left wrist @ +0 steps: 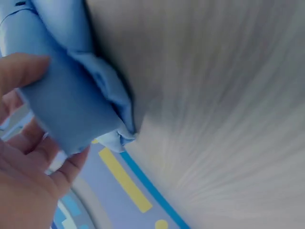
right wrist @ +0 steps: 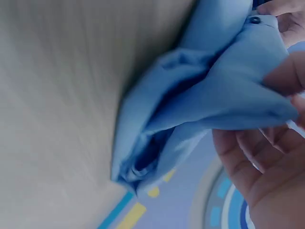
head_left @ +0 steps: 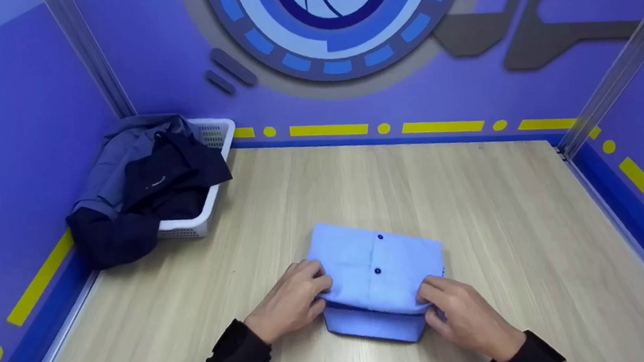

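Note:
A light blue buttoned shirt [head_left: 353, 266], folded into a compact bundle, lies on the table in front of me. Two dark buttons show on its upper layer. My left hand [head_left: 294, 300] pinches the left side of that layer near its front edge, and my right hand [head_left: 464, 311] pinches the right side. Below the raised layer, a lower flap of the shirt sticks out toward me. In the left wrist view the folded cloth [left wrist: 71, 105] sits between thumb and fingers. In the right wrist view the shirt's layers [right wrist: 190, 100] gape open at the side.
A white plastic basket [head_left: 203, 223] stands at the back left, with dark and grey-blue clothes [head_left: 164, 171] heaped in it and hanging over its rim. Printed purple panels [head_left: 316, 111] wall the wooden table [head_left: 505, 206] at the back and both sides.

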`<control>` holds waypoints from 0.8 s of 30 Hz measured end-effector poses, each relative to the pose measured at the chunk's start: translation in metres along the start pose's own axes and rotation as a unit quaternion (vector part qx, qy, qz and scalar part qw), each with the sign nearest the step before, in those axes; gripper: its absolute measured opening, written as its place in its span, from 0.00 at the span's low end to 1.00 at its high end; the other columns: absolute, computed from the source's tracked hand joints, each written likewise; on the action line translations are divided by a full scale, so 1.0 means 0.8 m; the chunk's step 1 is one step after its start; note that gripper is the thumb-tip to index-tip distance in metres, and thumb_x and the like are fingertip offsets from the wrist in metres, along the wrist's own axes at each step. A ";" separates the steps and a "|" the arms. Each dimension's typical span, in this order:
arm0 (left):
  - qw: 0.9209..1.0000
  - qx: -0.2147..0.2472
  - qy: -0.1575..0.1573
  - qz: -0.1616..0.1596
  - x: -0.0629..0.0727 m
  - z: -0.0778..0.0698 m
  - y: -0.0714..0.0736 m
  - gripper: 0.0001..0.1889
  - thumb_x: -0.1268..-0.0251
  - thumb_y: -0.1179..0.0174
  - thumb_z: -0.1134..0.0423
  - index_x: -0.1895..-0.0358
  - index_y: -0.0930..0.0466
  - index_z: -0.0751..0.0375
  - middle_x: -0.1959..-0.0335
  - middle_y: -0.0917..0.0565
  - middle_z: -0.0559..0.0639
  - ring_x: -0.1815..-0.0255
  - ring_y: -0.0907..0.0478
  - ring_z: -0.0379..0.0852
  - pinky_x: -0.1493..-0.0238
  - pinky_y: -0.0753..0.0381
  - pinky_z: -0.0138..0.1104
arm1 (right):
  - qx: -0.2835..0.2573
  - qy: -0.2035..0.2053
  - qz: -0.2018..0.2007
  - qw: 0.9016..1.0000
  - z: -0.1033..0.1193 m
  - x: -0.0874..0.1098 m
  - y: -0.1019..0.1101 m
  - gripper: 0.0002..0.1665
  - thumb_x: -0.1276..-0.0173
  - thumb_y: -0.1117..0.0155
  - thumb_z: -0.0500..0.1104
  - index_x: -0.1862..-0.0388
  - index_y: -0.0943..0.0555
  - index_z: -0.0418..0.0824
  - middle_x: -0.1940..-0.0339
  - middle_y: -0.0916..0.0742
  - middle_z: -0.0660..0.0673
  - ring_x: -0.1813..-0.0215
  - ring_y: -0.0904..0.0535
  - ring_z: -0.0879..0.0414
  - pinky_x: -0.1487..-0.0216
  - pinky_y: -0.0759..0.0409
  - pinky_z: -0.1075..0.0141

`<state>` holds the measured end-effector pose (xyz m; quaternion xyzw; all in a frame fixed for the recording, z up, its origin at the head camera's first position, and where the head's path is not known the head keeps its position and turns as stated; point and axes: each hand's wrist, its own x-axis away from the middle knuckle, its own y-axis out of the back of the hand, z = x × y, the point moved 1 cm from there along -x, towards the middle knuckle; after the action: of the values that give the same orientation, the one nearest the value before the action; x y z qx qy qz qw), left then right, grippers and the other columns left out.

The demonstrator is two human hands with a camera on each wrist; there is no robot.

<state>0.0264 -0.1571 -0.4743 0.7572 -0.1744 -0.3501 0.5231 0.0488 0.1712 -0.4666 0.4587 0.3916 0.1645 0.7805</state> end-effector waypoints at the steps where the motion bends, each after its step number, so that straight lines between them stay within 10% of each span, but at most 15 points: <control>1: 1.000 0.010 -0.005 -0.003 0.000 -0.002 0.001 0.11 0.48 0.30 0.69 0.69 0.26 0.53 0.62 0.25 0.45 0.62 0.30 0.43 0.57 0.28 0.36 | 0.000 -0.002 -0.005 1.000 -0.001 0.000 0.003 0.16 0.50 0.36 0.28 0.67 0.24 0.47 0.68 0.24 0.59 0.67 0.33 0.68 0.68 0.30 0.74; 11: 0.996 0.037 -0.031 0.069 0.015 -0.031 -0.025 0.12 0.46 0.29 0.65 0.64 0.23 0.51 0.45 0.24 0.52 0.48 0.27 0.48 0.45 0.22 0.39 | 0.014 -0.012 0.049 0.999 -0.008 0.016 0.001 0.25 0.55 0.34 0.22 0.68 0.31 0.46 0.67 0.29 0.59 0.70 0.36 0.67 0.71 0.36 0.77; 18: 0.994 0.064 -0.028 0.079 0.014 -0.030 -0.024 0.07 0.31 0.33 0.53 0.62 0.13 0.52 0.47 0.20 0.51 0.49 0.25 0.46 0.46 0.22 0.36 | -0.005 0.006 0.090 0.996 -0.022 0.020 -0.001 0.14 0.47 0.29 0.33 0.72 0.24 0.49 0.58 0.20 0.55 0.62 0.26 0.63 0.63 0.22 0.67; 21: 0.990 0.118 0.019 0.074 0.002 -0.017 -0.019 0.09 0.29 0.35 0.56 0.63 0.12 0.56 0.53 0.19 0.49 0.54 0.23 0.43 0.50 0.21 0.34 | -0.064 -0.034 0.085 0.994 -0.040 0.013 0.003 0.11 0.36 0.26 0.41 0.72 0.21 0.51 0.61 0.18 0.56 0.60 0.22 0.62 0.60 0.19 0.64; 24: 0.977 0.159 0.133 0.057 -0.014 0.001 -0.017 0.07 0.32 0.33 0.60 0.62 0.17 0.61 0.58 0.22 0.50 0.58 0.25 0.44 0.54 0.21 0.37 | -0.107 -0.126 0.062 0.984 -0.063 -0.001 0.004 0.09 0.35 0.26 0.40 0.69 0.20 0.45 0.64 0.19 0.51 0.62 0.21 0.58 0.61 0.19 0.64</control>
<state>0.0166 -0.1456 -0.4828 0.8593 -0.1994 -0.1834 0.4338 0.0104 0.2024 -0.4772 0.4130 0.2410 0.1945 0.8565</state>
